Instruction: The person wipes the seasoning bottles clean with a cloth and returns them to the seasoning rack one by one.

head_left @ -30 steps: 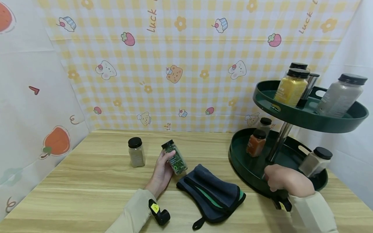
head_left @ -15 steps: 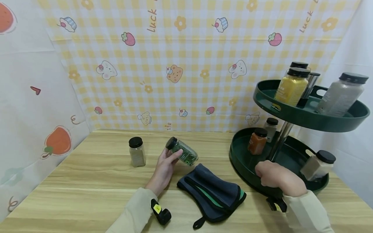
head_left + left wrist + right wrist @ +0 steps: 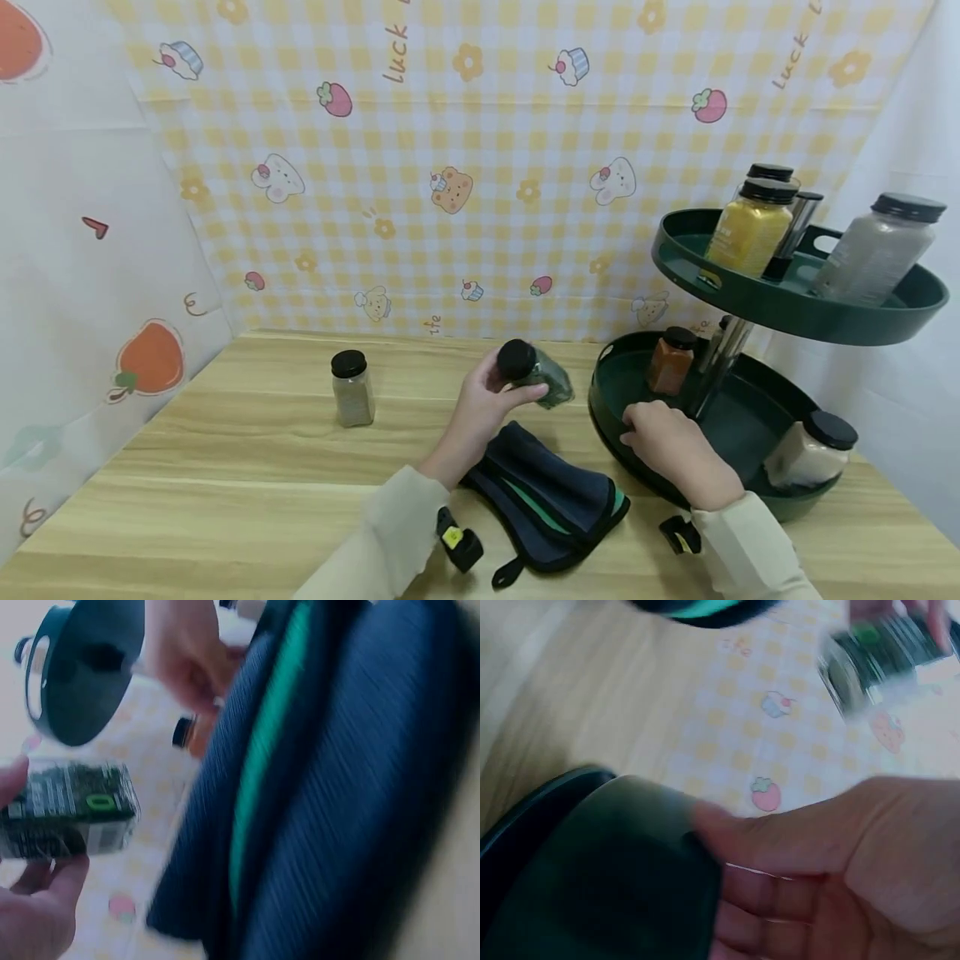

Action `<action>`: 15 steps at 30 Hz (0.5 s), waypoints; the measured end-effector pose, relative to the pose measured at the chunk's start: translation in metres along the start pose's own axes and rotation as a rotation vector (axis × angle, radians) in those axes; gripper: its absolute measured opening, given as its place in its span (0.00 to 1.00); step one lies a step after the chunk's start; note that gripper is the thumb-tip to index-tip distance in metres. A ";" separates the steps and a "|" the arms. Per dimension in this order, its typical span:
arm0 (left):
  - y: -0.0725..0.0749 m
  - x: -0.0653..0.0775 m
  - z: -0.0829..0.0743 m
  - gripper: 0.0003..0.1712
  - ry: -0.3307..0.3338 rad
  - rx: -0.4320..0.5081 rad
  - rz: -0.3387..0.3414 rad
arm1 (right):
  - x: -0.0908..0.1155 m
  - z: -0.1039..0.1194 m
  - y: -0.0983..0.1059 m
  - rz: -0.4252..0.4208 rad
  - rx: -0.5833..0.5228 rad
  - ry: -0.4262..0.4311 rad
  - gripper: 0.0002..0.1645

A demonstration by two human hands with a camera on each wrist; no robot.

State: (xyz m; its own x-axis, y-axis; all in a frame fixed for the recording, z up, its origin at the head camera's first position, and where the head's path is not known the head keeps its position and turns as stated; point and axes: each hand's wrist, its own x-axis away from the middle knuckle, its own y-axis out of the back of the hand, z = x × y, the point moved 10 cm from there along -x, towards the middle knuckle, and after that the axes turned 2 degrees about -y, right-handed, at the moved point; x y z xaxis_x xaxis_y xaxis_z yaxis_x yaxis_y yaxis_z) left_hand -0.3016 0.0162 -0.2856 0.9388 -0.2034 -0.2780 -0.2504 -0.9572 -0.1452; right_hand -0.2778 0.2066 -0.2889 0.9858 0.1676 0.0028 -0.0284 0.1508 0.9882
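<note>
In the head view my left hand (image 3: pixel 480 408) holds a spice jar of green dried herbs (image 3: pixel 551 382), black cap toward me, tilted above the table behind a dark blue cloth (image 3: pixel 547 500). Its thumb and fingers grip the jar's sides; the left wrist view shows the jar (image 3: pixel 71 802) too. My right hand (image 3: pixel 678 450) pinches the front left rim of the lower green tray (image 3: pixel 738 433) of a two-tier turntable. In the right wrist view the thumb lies on the tray wall (image 3: pixel 622 877), with the fingers on its other side.
On the lower tray stand an orange spice jar (image 3: pixel 670 363), a jar mostly behind the pole, and a pale jar (image 3: pixel 810 450). The upper tray (image 3: pixel 802 308) overhangs it, carrying a yellow jar (image 3: pixel 750 229) and other jars. A beige-filled jar (image 3: pixel 352 390) stands at left on the table.
The lower tray has turned clockwise as seen from above, my right hand moving left with its rim. My left hand has lifted the herb jar and carried it right, toward the turntable.
</note>
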 end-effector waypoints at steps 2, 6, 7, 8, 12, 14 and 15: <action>-0.013 -0.008 -0.003 0.31 0.002 -0.008 -0.007 | 0.000 -0.005 0.001 0.005 0.002 -0.039 0.09; -0.038 -0.025 -0.003 0.29 0.004 -0.019 -0.015 | 0.007 -0.012 -0.002 0.103 0.015 -0.080 0.13; -0.044 -0.030 -0.002 0.29 0.012 -0.029 -0.016 | 0.010 -0.012 -0.003 0.125 0.014 -0.076 0.12; -0.049 -0.034 0.001 0.30 0.027 -0.034 -0.017 | 0.012 -0.011 -0.003 0.136 0.016 -0.065 0.11; -0.068 -0.046 0.014 0.33 0.088 -0.108 -0.035 | 0.013 -0.007 -0.003 0.133 0.032 -0.033 0.11; -0.077 -0.049 0.021 0.33 0.109 -0.151 -0.038 | 0.012 -0.006 -0.003 0.126 0.054 -0.029 0.10; -0.080 -0.050 0.025 0.33 0.113 -0.169 -0.045 | 0.012 -0.006 -0.003 0.125 0.068 -0.027 0.09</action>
State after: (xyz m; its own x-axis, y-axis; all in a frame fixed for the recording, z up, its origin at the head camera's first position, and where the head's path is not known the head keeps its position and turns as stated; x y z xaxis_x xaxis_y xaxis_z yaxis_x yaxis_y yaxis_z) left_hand -0.3347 0.1083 -0.2836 0.9710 -0.1727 -0.1652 -0.1736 -0.9848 0.0089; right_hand -0.2669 0.2135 -0.2928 0.9795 0.1543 0.1297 -0.1410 0.0644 0.9879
